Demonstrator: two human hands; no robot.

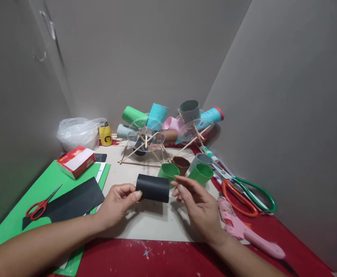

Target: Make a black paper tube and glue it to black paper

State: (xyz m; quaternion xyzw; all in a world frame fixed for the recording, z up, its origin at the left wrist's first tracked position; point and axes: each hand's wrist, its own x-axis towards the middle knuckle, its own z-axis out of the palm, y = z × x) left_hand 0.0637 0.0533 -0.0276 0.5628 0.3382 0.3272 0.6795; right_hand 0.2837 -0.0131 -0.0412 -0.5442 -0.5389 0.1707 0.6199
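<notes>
Black paper tube [152, 188], centre frame, raised above the tabletop [145, 223]: left hand [115, 204] pinches its left end, apparently keeping the roll closed; right hand [199, 204], fingers curled, meets the right end, grip unclear. Right: pink glue gun [243, 231]. Beyond: green paper cups [201, 174], stick-spoked wheel model [147, 138].

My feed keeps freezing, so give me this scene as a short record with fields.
Left hand: pinches left end of black paper tube
Right hand: fingertips at the tube's right end; contact unclear
Behind tube: green ring, second green ring, brown ring, stick wheel model
Right side: pink glue gun, green-handled scissors, orange-handled scissors
Left side: red scissors on black sheet, red box
</notes>
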